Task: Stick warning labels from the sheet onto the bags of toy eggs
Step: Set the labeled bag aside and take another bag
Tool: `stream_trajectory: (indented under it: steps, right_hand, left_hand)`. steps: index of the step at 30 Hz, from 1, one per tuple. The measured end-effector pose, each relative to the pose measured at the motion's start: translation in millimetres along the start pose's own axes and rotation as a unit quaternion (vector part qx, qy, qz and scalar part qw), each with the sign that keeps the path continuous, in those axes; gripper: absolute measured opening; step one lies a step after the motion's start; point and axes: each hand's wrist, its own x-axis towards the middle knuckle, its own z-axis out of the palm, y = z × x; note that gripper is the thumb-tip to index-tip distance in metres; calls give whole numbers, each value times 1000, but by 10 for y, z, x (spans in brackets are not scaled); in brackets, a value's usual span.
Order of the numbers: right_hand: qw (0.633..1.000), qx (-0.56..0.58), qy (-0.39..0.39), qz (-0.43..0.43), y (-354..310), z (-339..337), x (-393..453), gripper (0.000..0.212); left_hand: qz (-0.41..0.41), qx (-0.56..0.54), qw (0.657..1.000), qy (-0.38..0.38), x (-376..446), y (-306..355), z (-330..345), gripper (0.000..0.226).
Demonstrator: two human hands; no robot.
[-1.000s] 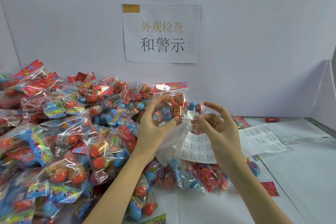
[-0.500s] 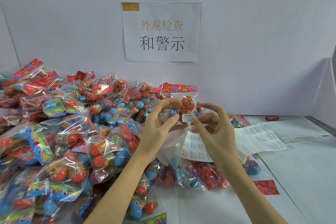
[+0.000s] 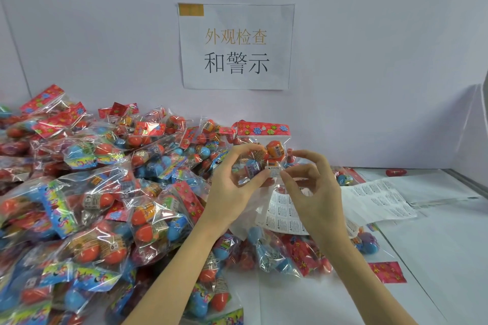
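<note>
Bag of toy eggs [image 3: 260, 150] pinched by left hand [image 3: 232, 185]; right hand [image 3: 311, 187] presses warning label [image 3: 274, 170] on.

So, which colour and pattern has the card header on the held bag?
Red header with coloured flowers; head view.

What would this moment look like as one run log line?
step: sticking label | left hand: holds bag upright | right hand: pressing warning label onto bag | label sheet: under hands
</note>
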Motion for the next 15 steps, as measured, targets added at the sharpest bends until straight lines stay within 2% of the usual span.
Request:
stream_trajectory:
  steps: [3,5,7,10,15]
  right_hand:
    - [995,-85,33,-37,22,-3,14,39]
    - [999,-34,18,27,15,-8,47,40]
    - [995,37,-40,86,-14,-2,54,44]
    - [990,55,-89,91,-12,-2,24,35]
    - [980,117,-122,103,-2,-14,36,40]
  left_hand:
    - [11,-16,1000,3,-3,18,5,41]
    - [13,-3,1000,5,2,21,1,42]
    - [12,-5,1000,-17,-6,28,8,42]
    - [10,-28,998,-55,-21,42,22,41]
    - [1,-45,997,-54,-6,35,-9,43]
